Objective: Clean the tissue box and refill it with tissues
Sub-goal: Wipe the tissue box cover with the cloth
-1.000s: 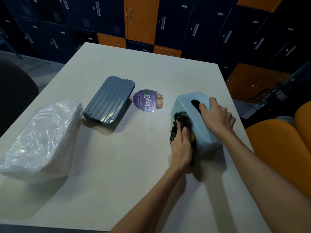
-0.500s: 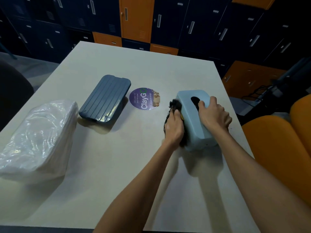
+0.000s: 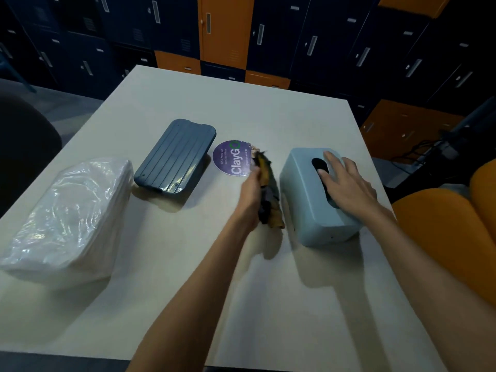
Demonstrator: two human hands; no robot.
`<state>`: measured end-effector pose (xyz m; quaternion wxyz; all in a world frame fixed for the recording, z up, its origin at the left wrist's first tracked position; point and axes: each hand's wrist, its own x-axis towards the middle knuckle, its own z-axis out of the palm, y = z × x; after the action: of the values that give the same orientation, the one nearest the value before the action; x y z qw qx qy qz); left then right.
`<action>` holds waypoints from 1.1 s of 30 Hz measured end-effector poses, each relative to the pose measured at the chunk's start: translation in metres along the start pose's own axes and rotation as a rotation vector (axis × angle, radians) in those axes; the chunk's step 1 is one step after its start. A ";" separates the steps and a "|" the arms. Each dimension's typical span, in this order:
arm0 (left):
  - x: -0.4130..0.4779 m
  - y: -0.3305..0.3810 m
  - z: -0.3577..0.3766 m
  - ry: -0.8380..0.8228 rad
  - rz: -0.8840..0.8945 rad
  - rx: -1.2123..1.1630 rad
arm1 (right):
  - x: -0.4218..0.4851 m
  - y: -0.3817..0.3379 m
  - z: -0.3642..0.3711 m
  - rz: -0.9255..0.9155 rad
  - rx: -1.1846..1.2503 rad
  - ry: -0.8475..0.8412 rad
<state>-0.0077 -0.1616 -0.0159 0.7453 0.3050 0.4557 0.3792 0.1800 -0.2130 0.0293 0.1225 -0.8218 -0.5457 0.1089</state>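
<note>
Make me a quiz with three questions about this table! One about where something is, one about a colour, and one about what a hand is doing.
1. Where is the round purple sticker?
A. Between the dark ribbed lid and the tissue box
B. On the wrapped tissues
C. Under the chair

2. What colour is the tissue box?
A. Red
B. Light blue
C. Black

3. What is the left hand doing?
A. Lying flat and empty
B. Gripping a cloth
C. Lifting the lid

Answers:
1 A: it lies on the table between the dark ribbed lid and the box.
2 B: its sides are pale blue.
3 B: a dark and yellow cloth is bunched in it.
</note>
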 end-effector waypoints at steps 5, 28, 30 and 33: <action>0.014 -0.043 0.051 -0.078 0.104 0.175 | 0.005 -0.008 0.006 0.166 0.009 0.085; -0.047 -0.059 0.018 -0.002 0.017 0.251 | 0.004 -0.006 0.005 0.091 -0.063 0.079; -0.043 -0.044 -0.004 -0.063 -0.082 0.078 | 0.003 -0.007 0.005 0.085 -0.056 0.077; -0.019 -0.020 -0.026 -0.064 -0.108 -0.199 | 0.002 -0.009 0.005 0.076 -0.061 0.086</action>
<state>-0.0318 -0.1854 -0.0334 0.8053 0.2164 0.4075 0.3722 0.1711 -0.2071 0.0272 0.1166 -0.8492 -0.5114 0.0616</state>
